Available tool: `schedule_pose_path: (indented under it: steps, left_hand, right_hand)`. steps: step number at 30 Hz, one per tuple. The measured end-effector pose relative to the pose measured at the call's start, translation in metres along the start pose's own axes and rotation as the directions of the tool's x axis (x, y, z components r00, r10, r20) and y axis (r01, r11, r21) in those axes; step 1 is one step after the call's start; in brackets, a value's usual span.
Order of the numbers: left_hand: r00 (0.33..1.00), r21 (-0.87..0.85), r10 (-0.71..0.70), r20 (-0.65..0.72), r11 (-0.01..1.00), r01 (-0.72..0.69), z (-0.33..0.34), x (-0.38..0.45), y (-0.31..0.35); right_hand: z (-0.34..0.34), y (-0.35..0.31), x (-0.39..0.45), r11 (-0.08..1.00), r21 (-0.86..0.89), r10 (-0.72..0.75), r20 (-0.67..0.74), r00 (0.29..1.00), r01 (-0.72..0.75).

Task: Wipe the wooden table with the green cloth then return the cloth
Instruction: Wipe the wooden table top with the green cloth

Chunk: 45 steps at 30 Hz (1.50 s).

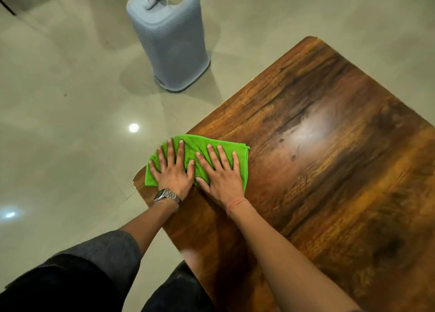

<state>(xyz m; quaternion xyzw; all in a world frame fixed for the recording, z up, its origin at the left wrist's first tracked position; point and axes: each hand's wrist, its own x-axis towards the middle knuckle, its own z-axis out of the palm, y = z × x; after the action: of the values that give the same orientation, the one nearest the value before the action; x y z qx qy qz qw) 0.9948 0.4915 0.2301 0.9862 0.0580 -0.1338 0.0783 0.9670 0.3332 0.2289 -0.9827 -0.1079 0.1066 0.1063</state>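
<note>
The green cloth lies folded flat on the near left corner of the dark wooden table. My left hand, with a metal watch on the wrist, presses palm down on the cloth's left half, fingers spread. Beside it, my right hand, with a thin orange thread on the wrist, lies flat on the cloth's right half, fingers spread too. Both thumbs nearly touch in the middle. The cloth's left edge hangs slightly over the table's rim.
A tall grey plastic basket stands on the tiled floor beyond the table's left edge, with a pale bottle and a small grey item on its lid. Chair legs show at the top left. My dark trousers fill the bottom left.
</note>
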Motion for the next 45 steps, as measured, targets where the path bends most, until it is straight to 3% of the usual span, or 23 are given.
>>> schedule_pose_path:
  steps: [7,15,20,22,25,27,30,35,37,40,45]
  left_hand:
    - [0.994,0.027,0.104,-0.042,0.994,-0.103,0.001,0.064,0.105]
    - [0.915,0.064,0.404,0.002,0.913,-0.403,0.002,0.125,0.249]
    - [0.843,0.082,0.538,0.016,0.839,-0.538,-0.003,0.172,0.317]
    - [0.812,0.101,0.583,0.032,0.806,-0.583,-0.004,0.191,0.344]
    - [0.771,0.114,0.636,0.034,0.764,-0.635,0.003,0.202,0.387]
    - [0.732,0.115,0.680,0.039,0.725,-0.679,0.013,0.194,0.415]
    - [0.638,0.102,0.768,0.055,0.631,-0.769,0.033,0.153,0.454]
    - [0.496,0.115,0.861,0.112,0.484,-0.867,0.065,0.059,0.490]
    - [0.403,0.104,0.901,0.158,0.391,-0.915,0.083,-0.001,0.508]
    - [0.332,0.091,0.924,0.191,0.320,-0.943,0.104,-0.059,0.519]
    - [0.201,0.087,0.947,0.252,0.185,-0.979,0.136,-0.173,0.530]
  right_hand:
    - [-0.031,0.092,0.036,0.993,0.018,0.114,-0.022,0.993,-0.114]
    - [-0.066,0.222,0.017,0.909,0.096,0.412,-0.064,0.909,-0.405]
    - [-0.063,0.275,-0.132,0.667,0.204,0.745,-0.176,0.643,-0.717]
    - [-0.048,0.284,-0.220,0.510,0.222,0.860,-0.151,0.487,-0.831]
    - [-0.028,0.283,-0.326,0.193,0.187,0.980,-0.080,0.181,-0.963]
    - [-0.021,0.278,-0.358,0.095,0.176,0.995,-0.022,0.093,-0.980]
    - [-0.015,0.276,-0.362,0.123,0.183,0.991,0.025,0.130,-0.975]
    - [-0.007,0.278,-0.350,0.189,0.238,0.982,-0.036,0.186,-0.953]
    - [-0.005,0.278,-0.365,0.171,0.234,0.985,-0.058,0.162,-0.957]
    - [-0.003,0.277,-0.355,0.181,0.203,0.979,-0.126,0.157,-0.962]
    - [0.004,0.282,-0.365,0.223,0.211,0.972,-0.122,0.201,-0.952]
